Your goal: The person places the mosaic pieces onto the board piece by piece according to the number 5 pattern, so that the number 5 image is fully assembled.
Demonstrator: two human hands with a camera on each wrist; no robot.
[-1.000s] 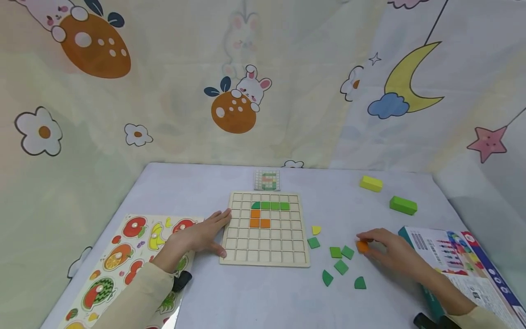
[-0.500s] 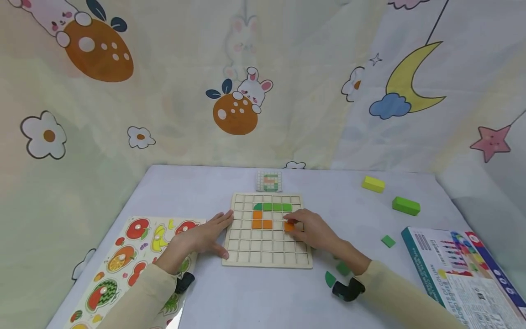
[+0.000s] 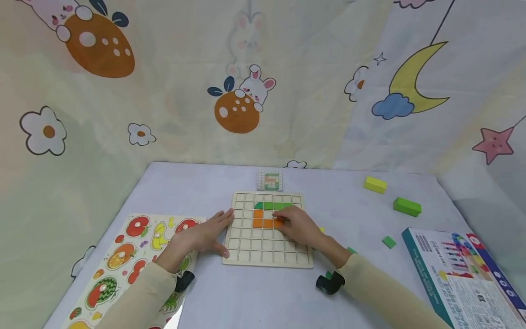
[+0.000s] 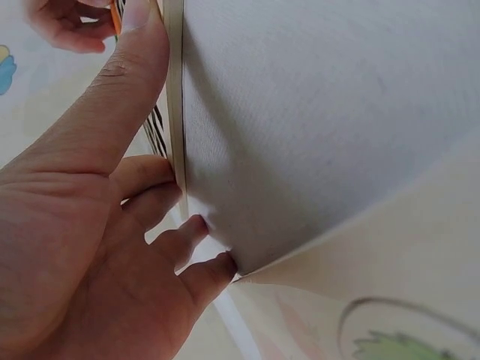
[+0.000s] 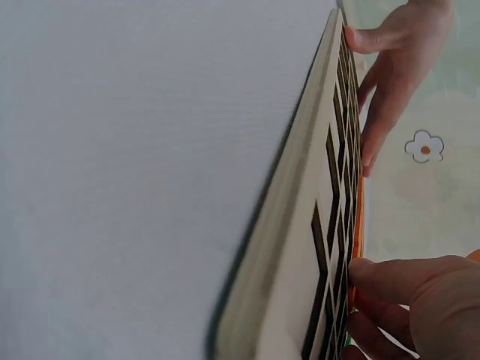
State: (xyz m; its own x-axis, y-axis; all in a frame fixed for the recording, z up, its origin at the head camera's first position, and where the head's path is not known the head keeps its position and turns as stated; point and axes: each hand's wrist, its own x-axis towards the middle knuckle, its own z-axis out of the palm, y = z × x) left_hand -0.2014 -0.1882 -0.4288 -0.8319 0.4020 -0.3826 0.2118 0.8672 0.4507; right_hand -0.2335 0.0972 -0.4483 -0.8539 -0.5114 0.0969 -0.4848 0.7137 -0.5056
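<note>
A wooden grid board (image 3: 267, 256) lies mid-table, with a row of green squares (image 3: 273, 206), a teal quarter-round piece (image 3: 259, 206) at its left end, and orange squares (image 3: 258, 218) below. The right hand (image 3: 299, 226) pinches another orange square (image 3: 278, 224) between thumb and fingers, right at the end of the lower orange row. In the right wrist view its thumb tip is close against the board's face. My left hand (image 3: 205, 237) rests with extended fingers along the board's left edge; the left wrist view shows the thumb (image 4: 124, 82) at the same edge.
A small pattern card (image 3: 270, 180) lies behind the board. Fruit sticker sheet (image 3: 135, 256) is at left, a printed box (image 3: 464, 274) at right. Yellow (image 3: 375, 184) and green blocks (image 3: 407, 207) stand back right. A green square (image 3: 389, 242) lies right; other loose pieces are partly behind the right arm.
The right hand has carried the orange square from the table's right side onto the board, then further left to the orange row. The left hand has stayed at the board's edge.
</note>
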